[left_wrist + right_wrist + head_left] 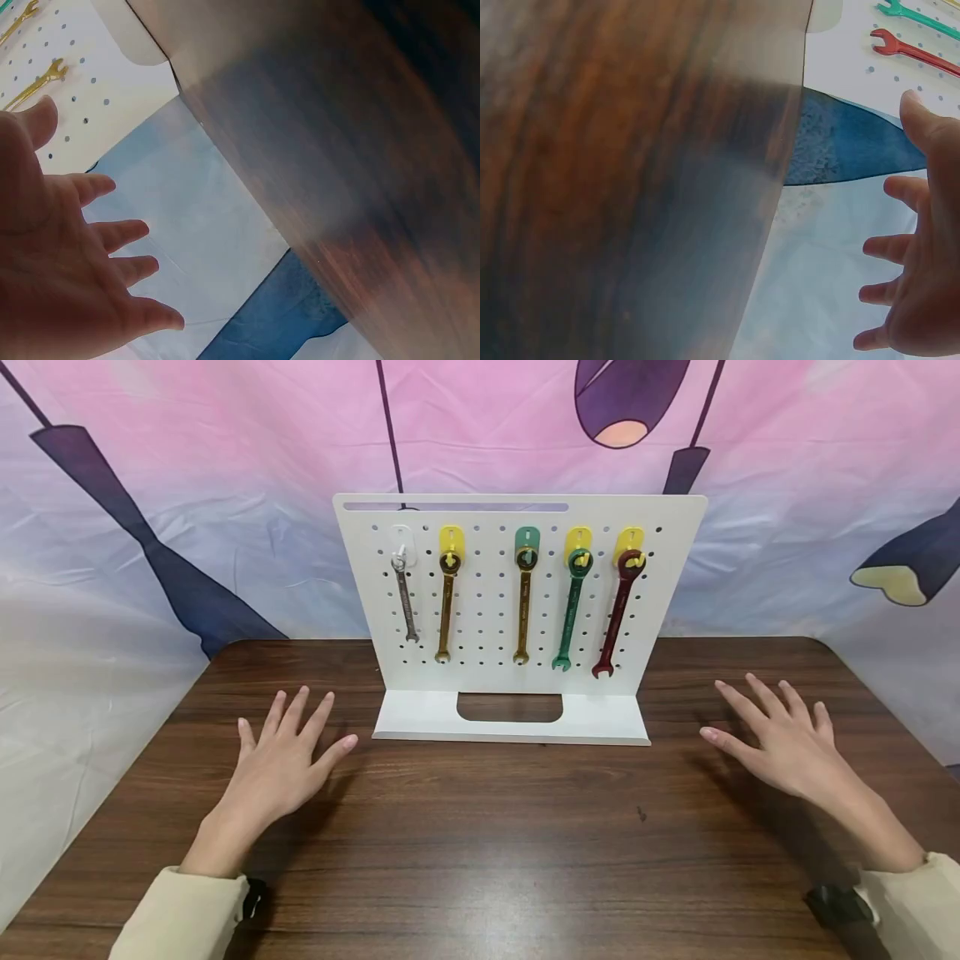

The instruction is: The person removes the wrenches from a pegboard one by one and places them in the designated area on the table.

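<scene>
Item: white pegboard stand point(517, 610), upright at the middle of the far half of the dark wooden table point(480, 827), its foot plate flat on the wood.
Contents: 5 wrenches, each hung from its own hook by the ring end, open jaw at the bottom.
Row, left to right: silver wrench point(405, 597); gold wrench point(446, 606); second gold wrench point(523, 606); green wrench point(570, 610); red wrench point(617, 618).
Long axis: near vertical for all 5; the green and red ones lean a little, lower ends to the left.
Left hand point(281, 764): fingers spread and straight, palm down over the table, holding nothing; whether it touches the wood cannot be told.
Right hand point(776, 739): likewise spread, palm down, holding nothing.
Bearing from left hand: board lies ahead and to the right; silver wrench is its nearest tool.
Bearing from right hand: board lies ahead and to the left; red wrench is its nearest tool.
Spacing: both hands apart from the board, one on either side, about level with its foot plate.
Surround: pink and blue printed cloth point(187, 485) behind the table.
</scene>
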`<state>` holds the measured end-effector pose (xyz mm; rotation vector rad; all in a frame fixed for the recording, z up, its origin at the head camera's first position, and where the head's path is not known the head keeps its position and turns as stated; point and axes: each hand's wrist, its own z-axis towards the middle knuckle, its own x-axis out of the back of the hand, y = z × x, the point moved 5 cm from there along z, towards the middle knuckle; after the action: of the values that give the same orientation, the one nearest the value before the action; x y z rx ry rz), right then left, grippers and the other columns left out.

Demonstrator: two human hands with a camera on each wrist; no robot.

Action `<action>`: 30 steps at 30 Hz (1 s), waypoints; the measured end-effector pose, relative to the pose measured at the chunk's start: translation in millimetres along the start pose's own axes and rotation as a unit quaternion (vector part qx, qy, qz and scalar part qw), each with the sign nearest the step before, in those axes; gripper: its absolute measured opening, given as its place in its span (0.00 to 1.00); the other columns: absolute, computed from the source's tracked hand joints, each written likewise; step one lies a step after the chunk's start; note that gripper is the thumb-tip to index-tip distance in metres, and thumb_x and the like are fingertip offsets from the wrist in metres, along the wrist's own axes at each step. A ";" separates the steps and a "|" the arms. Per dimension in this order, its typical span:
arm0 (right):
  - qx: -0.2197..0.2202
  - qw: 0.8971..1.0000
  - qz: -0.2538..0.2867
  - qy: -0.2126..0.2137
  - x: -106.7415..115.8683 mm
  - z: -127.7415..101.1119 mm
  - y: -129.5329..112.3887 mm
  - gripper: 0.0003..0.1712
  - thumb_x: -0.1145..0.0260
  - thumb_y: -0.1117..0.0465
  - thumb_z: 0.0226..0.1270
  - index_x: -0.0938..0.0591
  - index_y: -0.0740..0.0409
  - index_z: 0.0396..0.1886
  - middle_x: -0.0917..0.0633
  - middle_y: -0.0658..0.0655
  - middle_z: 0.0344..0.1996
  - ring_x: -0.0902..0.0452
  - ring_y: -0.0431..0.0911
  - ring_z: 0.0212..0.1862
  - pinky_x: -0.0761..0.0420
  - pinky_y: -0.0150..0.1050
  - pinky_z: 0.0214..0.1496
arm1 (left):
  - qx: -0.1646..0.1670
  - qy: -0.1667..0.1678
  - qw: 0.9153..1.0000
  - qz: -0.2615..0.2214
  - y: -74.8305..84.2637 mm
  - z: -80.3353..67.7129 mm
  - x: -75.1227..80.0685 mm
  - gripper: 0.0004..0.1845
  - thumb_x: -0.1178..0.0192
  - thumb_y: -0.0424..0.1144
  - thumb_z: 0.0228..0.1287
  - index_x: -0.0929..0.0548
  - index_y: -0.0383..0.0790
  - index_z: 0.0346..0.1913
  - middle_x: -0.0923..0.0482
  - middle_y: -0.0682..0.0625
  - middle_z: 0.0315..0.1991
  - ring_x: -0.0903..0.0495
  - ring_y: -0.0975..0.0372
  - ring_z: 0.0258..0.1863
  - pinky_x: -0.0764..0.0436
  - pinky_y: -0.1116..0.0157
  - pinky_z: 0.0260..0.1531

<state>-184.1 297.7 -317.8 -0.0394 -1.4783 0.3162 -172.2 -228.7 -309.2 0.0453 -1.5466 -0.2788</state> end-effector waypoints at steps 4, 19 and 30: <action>0.003 1.000 0.000 0.000 2.9 2.9 -1.4 0.42 0.48 0.37 0.64 0.52 0.44 0.72 0.50 0.68 0.68 0.63 0.71 0.65 0.66 0.75 0.55 | 0.002 -0.005 1.000 -0.003 0.4 1.0 1.2 0.41 0.65 0.66 0.65 0.53 0.41 0.71 0.63 0.33 0.70 0.70 0.41 0.67 0.74 0.31 0.53; 0.068 0.988 0.133 -0.030 23.9 25.7 -26.7 0.37 0.42 0.49 0.66 0.43 0.56 0.69 0.40 0.68 0.65 0.49 0.66 0.64 0.44 0.68 0.56 | -0.005 -0.001 1.000 -0.020 13.8 9.3 12.5 0.42 0.62 0.67 0.63 0.51 0.43 0.71 0.56 0.31 0.68 0.60 0.38 0.66 0.59 0.30 0.55; 0.050 0.982 0.182 -0.034 36.8 52.3 -38.6 0.36 0.40 0.50 0.64 0.40 0.59 0.67 0.36 0.65 0.63 0.38 0.63 0.60 0.34 0.61 0.55 | -0.032 0.004 0.999 -0.041 33.1 16.5 14.1 0.43 0.55 0.65 0.62 0.49 0.40 0.70 0.52 0.30 0.67 0.56 0.38 0.66 0.54 0.35 0.59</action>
<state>-226.1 260.6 -268.4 -0.2216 -1.5177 0.6932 -183.6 -197.2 -288.2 0.0597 -1.5298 -0.3927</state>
